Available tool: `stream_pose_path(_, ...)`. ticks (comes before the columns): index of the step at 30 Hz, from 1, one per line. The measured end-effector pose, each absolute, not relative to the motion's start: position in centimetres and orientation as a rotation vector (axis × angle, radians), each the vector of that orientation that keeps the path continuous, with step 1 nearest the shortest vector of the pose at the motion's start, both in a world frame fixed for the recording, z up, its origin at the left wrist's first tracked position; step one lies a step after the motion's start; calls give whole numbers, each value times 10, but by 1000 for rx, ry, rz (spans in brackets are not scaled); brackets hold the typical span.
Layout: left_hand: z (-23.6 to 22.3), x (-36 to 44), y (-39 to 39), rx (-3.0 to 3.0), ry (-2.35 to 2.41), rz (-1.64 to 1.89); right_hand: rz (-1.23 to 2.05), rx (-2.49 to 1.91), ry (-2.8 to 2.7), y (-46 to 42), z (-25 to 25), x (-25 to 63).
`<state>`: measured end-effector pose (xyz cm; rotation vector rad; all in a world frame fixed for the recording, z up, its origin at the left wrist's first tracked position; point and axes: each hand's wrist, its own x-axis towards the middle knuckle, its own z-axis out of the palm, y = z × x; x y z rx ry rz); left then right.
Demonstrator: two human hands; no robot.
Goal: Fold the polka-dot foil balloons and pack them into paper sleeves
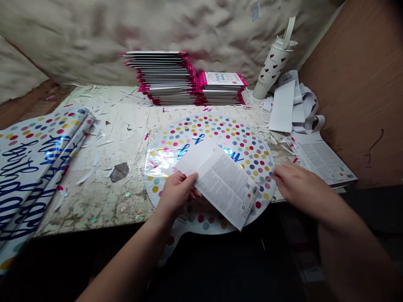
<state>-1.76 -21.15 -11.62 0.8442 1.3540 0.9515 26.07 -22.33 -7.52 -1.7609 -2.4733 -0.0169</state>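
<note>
My left hand (pixel 180 188) pinches a white paper packet (pixel 225 184) by its left edge, thumb on top. Small grey print and a barcode cover the packet's near face, and a plain white flap stands out at its upper left. Beneath it a flat foil balloon (pixel 201 126) with coloured dots and blue lettering lies on the table, its tail hanging over the front edge. My right hand (pixel 292 184), slightly blurred, is closed by the balloon's right edge; its fingertips are turned away, so whatever they hold is hidden.
Pink-edged packets stand in a tall stack (pixel 166 77) and a lower stack (pixel 222 88) at the back. A white tumbler with hearts (pixel 273 67) leans behind paper strips (pixel 283 107). More printed packets (pixel 327 161) lie right. Dotted foil balloons (pixel 34 167) drape at the left; paper scraps litter the table.
</note>
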Motion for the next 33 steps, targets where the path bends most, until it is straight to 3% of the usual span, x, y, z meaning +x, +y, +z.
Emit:
stream_pose_path(3,-113,-13,-217,658,1375,1018,-65,-1842,-2398,-242,-77,269)
stream_pose_path(6,-102,1,-235,771,1242,950,8,-1438,-2417,-249,-84,220)
stream_pose_path(8,-93,-2,-245,1113,1133,953,9,-1236,-2342,-243,-91,189)
stream_pose_path(13,-89,-53,-238,2234,1343,1476,226,-882,-2121,-212,-107,187)
stream_pose_path(18,-122,-63,-230,2860,977,716,169,-875,-2373,-218,-131,201)
stream_pose_path(24,-151,-32,-248,2817,914,704,148,-921,-2415,-264,-157,193)
stream_pose_path(29,-140,-31,-241,2539,901,613,369,-1107,-2315,-261,-148,196)
stream_pose_path(33,-130,-21,-231,2281,1154,521,538,-1357,-2222,-242,-136,191)
